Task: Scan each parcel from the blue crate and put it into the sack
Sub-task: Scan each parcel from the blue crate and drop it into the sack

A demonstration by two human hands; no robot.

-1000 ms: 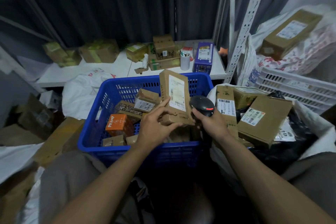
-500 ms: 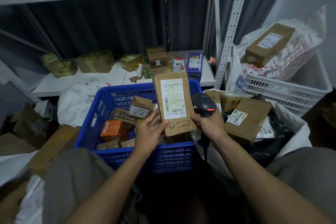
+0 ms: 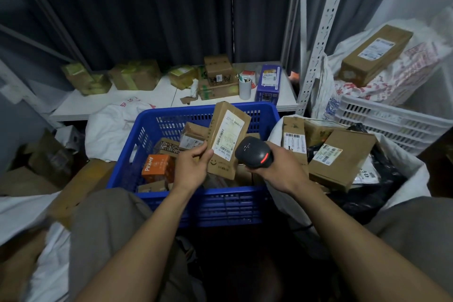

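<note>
Downward view over two bare forearms. In the left hand [image 3: 193, 169], pinched near its lower edge, a tall brown parcel [image 3: 226, 140], tilted, white label facing up, above the blue crate [image 3: 220, 206]. In the right hand [image 3: 282, 169], gripped, a black handheld scanner [image 3: 255, 155] with a red light, just beside the parcel's lower end. Inside the crate, more cardboard parcels and an orange box [image 3: 158, 167]. To the right, an open white sack [image 3: 416, 169] holding labelled brown boxes [image 3: 342, 158]. Behind, a white shelf [image 3: 117, 103] with taped cartons.
</note>
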